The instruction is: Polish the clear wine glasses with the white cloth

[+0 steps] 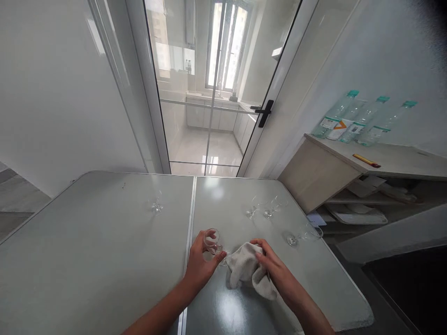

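While the left hand (201, 261) grips a stemmed glass (215, 243), long axis aslant (rim toward the frame's upper left, foot lower right), the right hand (271, 261) clutches a cloth (245, 263).

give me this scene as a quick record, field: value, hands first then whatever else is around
left hand: holding a glass, tilted
right hand: gripping a bunched cloth close to that glass's foot
table: pale top, split by a seam
other glasses: one left of the seam, three right of it
cabinet: bottles on top, beside the wall
beyond table: glazed door with black handle
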`<state>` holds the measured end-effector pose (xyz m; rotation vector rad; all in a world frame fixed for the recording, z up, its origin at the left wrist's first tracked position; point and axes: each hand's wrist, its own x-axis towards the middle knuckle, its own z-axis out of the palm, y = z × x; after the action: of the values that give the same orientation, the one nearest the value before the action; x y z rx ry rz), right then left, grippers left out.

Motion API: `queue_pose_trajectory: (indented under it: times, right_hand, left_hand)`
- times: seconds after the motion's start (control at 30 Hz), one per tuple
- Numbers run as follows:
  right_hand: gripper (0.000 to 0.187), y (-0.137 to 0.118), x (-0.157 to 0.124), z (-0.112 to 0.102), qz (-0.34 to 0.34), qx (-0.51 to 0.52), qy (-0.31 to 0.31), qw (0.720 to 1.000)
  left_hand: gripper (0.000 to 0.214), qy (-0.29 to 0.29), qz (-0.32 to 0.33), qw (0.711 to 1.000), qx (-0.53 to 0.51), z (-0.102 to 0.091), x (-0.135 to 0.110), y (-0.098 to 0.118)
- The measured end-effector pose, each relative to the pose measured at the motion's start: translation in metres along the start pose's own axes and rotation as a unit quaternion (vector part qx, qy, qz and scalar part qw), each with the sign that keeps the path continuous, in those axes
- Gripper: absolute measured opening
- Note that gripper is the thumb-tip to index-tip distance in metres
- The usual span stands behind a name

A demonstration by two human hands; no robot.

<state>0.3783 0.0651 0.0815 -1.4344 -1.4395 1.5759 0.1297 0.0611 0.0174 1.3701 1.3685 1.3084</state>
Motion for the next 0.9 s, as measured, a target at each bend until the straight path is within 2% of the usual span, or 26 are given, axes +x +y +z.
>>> queue_pose_trajectory:
  times: [0.1, 0.2, 0.27, 0.33, 0.4, 0.53, 0.63, 0.73, 0.8, 0.87, 0.9]
  right_hand:
    - [0.052, -0.01, -0.008, -0.003, 0.005, -0.035, 0.017, 0.999]
    - [0.063, -0.009, -0.008, -0.001, -0.045, -0.14, 0.059, 0.987]
    - [0.063, -0.007, -0.005, 0.0, -0.063, -0.197, 0.088, 0.974]
    - [0.058, -0.005, -0.004, 0.0, -0.053, -0.226, 0.109, 0.967]
    - [0.054, -0.005, -0.005, -0.002, -0.041, -0.215, 0.108, 0.97]
    - [0.047, -0.003, -0.008, -0.007, -0.031, -0.114, 0.067, 0.991]
    - [0.046, 0.006, -0.002, -0.008, -0.047, -0.102, 0.138, 0.984]
    - [0.039, 0.014, 0.007, -0.001, -0.084, -0.128, 0.233, 0.96]
    - [0.032, 0.016, 0.01, 0.01, -0.124, -0.137, 0.259, 0.948]
    - [0.035, 0.015, 0.011, 0.024, -0.159, -0.136, 0.232, 0.95]
    - [0.037, 0.015, 0.011, 0.031, -0.174, -0.13, 0.194, 0.956]
  left_hand:
    - [0.056, 0.012, -0.007, 1.0, -0.009, 0.0, 0.0, 0.001]
    - [0.059, 0.017, -0.011, 1.0, -0.011, 0.0, 0.001, 0.002]
    - [0.057, 0.015, -0.014, 1.0, -0.011, 0.001, 0.001, 0.0]
    - [0.057, 0.014, -0.017, 1.0, -0.012, 0.001, 0.001, -0.002]
    - [0.057, 0.014, -0.019, 1.0, -0.012, 0.002, 0.001, -0.003]
    - [0.058, 0.006, -0.026, 1.0, -0.008, 0.002, 0.0, -0.001]
    - [0.057, -0.002, -0.023, 1.0, 0.0, 0.001, -0.001, 0.003]
    - [0.056, -0.014, -0.008, 1.0, 0.016, 0.002, -0.002, 0.004]
    - [0.058, -0.028, 0.0, 0.999, 0.025, 0.003, -0.003, 0.004]
    - [0.061, -0.04, 0.003, 0.999, 0.02, 0.004, -0.004, 0.003]
    - [0.062, -0.044, 0.0, 0.999, 0.009, 0.004, -0.005, 0.003]
